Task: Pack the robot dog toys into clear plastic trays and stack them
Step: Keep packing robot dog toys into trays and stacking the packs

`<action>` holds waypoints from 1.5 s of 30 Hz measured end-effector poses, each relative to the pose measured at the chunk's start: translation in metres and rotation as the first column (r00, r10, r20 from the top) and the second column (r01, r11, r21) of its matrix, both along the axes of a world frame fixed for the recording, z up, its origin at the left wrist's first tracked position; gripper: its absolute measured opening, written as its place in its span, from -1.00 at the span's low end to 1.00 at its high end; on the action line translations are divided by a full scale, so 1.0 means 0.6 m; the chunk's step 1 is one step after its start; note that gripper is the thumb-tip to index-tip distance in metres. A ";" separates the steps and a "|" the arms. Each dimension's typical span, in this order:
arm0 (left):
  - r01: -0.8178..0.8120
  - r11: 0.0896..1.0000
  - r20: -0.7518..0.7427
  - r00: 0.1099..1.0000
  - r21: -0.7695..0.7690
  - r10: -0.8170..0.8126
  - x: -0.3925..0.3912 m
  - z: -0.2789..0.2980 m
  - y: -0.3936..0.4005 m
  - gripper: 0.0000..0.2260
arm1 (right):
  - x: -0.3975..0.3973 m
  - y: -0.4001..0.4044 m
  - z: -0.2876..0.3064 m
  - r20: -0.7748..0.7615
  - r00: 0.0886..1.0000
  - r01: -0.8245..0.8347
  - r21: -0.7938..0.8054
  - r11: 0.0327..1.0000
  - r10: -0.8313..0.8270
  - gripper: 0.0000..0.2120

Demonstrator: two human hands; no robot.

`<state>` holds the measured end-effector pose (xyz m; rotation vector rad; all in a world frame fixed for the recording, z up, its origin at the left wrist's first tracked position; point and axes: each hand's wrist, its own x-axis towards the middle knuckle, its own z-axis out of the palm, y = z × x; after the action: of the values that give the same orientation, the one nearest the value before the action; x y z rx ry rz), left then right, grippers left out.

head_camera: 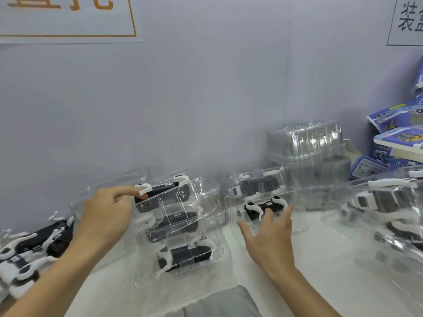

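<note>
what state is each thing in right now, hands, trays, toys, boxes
left hand: pinching the top packed tray
top packed tray: tilted on the stack
right hand: open, fingers spread by a packed tray
empty trays: nested, against the wall
loose toys: unpacked, piled at left
boxes: stacked at right

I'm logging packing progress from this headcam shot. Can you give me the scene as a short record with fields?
left hand: pinching the top robot dog toy on the middle stack of trays
right hand: open, fingers spread, reaching toward the second stack
unpacked toys: loose pile at far left
empty trays: nested pile at the back wall
printed boxes: stacked at far right
surface: white table
</note>
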<state>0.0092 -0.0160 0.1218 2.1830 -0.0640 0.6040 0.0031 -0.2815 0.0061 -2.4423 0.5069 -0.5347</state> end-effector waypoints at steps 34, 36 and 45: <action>-0.020 0.910 -0.039 0.999 -0.415 0.004 -0.009 -0.041 0.001 -0.74 | 0.005 0.118 0.158 0.285 0.844 -0.536 0.466 0.704 0.454 -0.13; 0.006 0.843 -0.077 0.996 -0.538 -0.056 -0.021 -0.047 -0.003 -0.57 | 0.014 0.123 0.139 0.294 0.840 -0.537 0.566 0.625 0.456 -0.26; -0.082 0.635 -0.362 0.874 -0.768 -0.325 -0.061 -0.074 -0.013 -0.10 | -0.011 0.114 0.125 0.106 0.856 -0.415 0.725 0.550 0.506 -0.07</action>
<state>-0.0274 -0.0241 0.0774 1.3892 0.2630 -0.0410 -0.0037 -0.2129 0.0810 -1.6992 0.0523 0.0641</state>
